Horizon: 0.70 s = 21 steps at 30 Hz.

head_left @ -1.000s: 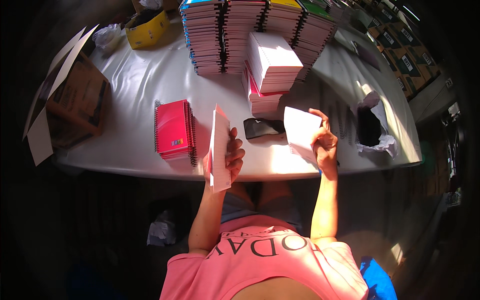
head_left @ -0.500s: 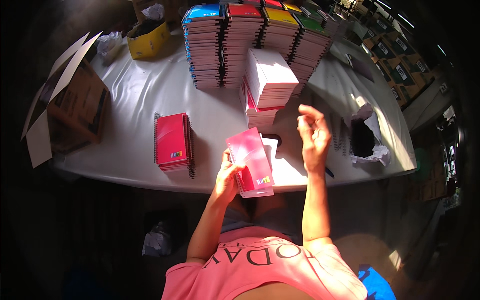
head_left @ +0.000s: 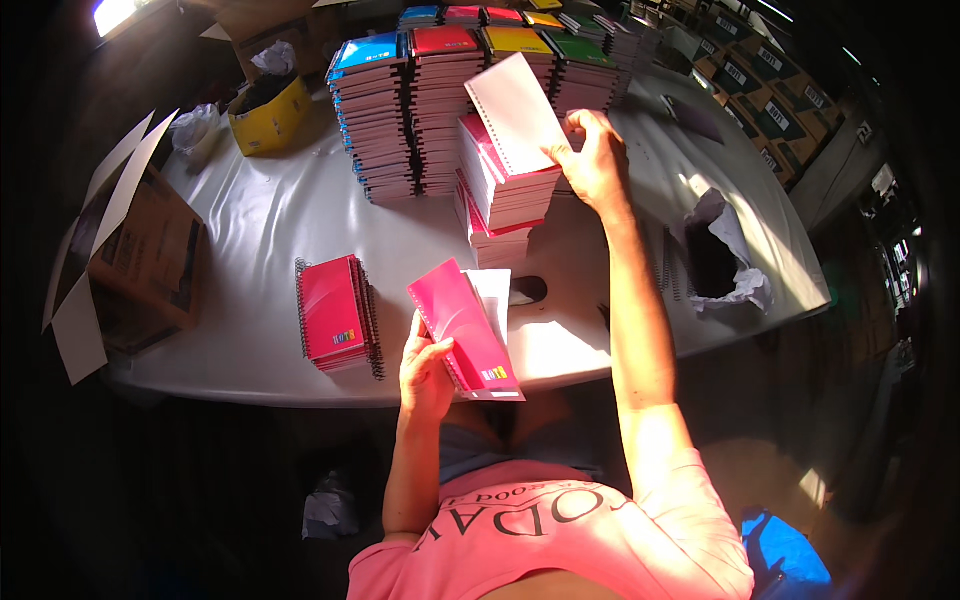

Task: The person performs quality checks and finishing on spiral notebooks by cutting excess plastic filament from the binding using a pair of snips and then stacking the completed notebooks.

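Note:
My left hand (head_left: 427, 375) grips an unbound pink notebook (head_left: 465, 325) with punched holes along its left edge, held above the table's front edge. White sheets (head_left: 492, 300) stick out behind its cover. Farther off, my right hand (head_left: 598, 165) pinches the lower right corner of a white punched page block (head_left: 515, 112), which is tilted up. Whether it is one sheet or several I cannot tell. Directly beneath stands a stack of unbound pink-covered notebooks (head_left: 515, 195). Left of my left hand lies a small pile of spiral-bound pink notebooks (head_left: 333, 305).
Tall stacks of blue (head_left: 368, 120), red (head_left: 445, 110), yellow (head_left: 515, 42) and green notebooks (head_left: 580, 52) stand at the back. An open carton (head_left: 150, 250) sits at the left, a yellow box (head_left: 268, 118) behind it. A paper-lined container (head_left: 735, 285) holds the right side, near loose wire spirals (head_left: 668, 265).
My right hand has reached forward to the stack and now holds a white page block lifted at its top, uncovering pink below. My left hand keeps the pink notebook.

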Motion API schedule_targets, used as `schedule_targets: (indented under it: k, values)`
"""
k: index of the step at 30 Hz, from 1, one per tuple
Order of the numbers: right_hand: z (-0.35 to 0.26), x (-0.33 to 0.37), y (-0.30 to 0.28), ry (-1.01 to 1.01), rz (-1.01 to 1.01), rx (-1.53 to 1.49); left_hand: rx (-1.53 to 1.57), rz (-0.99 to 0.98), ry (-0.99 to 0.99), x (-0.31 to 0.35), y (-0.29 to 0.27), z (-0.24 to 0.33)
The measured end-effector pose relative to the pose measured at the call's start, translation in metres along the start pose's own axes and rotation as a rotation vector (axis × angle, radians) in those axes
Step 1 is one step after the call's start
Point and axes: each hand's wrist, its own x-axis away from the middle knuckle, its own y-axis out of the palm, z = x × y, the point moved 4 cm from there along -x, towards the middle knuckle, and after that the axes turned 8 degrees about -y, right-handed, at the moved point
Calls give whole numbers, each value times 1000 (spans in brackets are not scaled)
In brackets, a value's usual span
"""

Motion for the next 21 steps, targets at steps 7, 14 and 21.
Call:
schedule_targets:
  k: [7, 14, 21]
  values:
    - [-78, 136, -31, 352, -328, -947, 252, -35, 134, -7, 11, 7]
    - [19, 192, -47, 550, -651, -687, -1238, -149, 535, 4, 23, 20]
    - [167, 152, 41, 679, -335, -58, -2327, -258, 353, -1, 42, -31]
